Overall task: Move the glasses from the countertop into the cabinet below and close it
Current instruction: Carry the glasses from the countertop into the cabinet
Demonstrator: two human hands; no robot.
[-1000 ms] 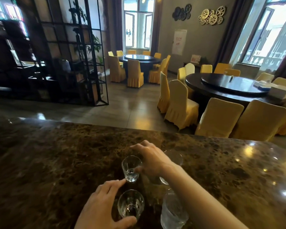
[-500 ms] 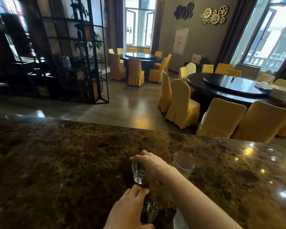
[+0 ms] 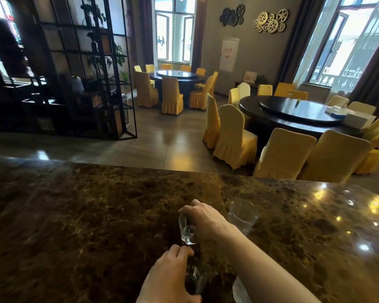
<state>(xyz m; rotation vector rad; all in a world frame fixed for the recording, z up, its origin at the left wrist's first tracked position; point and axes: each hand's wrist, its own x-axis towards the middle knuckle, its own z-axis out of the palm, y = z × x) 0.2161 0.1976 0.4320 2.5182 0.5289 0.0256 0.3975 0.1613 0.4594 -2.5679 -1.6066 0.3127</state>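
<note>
On the dark brown marble countertop, my right hand grips a small clear shot glass from above, fingers around its rim. My left hand is closed around a second small clear glass near the counter's front edge, just below the first. A taller clear tumbler stands right of my right hand, behind my wrist. Another clear glass shows partly under my right forearm at the bottom edge. The cabinet is out of view.
Beyond the counter's far edge lies a dining room with round dark tables and yellow-covered chairs. A black metal shelf frame stands at the left. The counter stretches wide to both sides of the glasses.
My left hand has moved up and closed over the near glass. My right hand has closed on the small glass and shifted slightly right. The view has tilted upward.
</note>
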